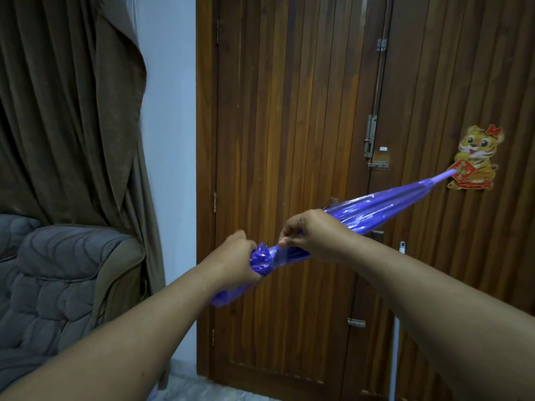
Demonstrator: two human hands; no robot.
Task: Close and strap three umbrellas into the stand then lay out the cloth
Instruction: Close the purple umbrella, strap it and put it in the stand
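Observation:
A closed purple umbrella [385, 208] with a shiny plastic canopy is held slanted in front of me, its pale tip pointing up and to the right. My left hand [231, 260] grips the bunched lower end of the canopy near the handle. My right hand [312, 233] is closed around the folds just beyond it, thumb and fingers pinching a thin strip of the plastic. The handle is hidden under my left forearm. No stand or cloth is in view.
A dark wooden double door [289, 140] with bolts and a tiger sticker [476, 157] fills the space ahead. A grey quilted armchair [58, 279] stands at the left under a brown curtain [66, 111]. A white pole [395, 342] leans by the door.

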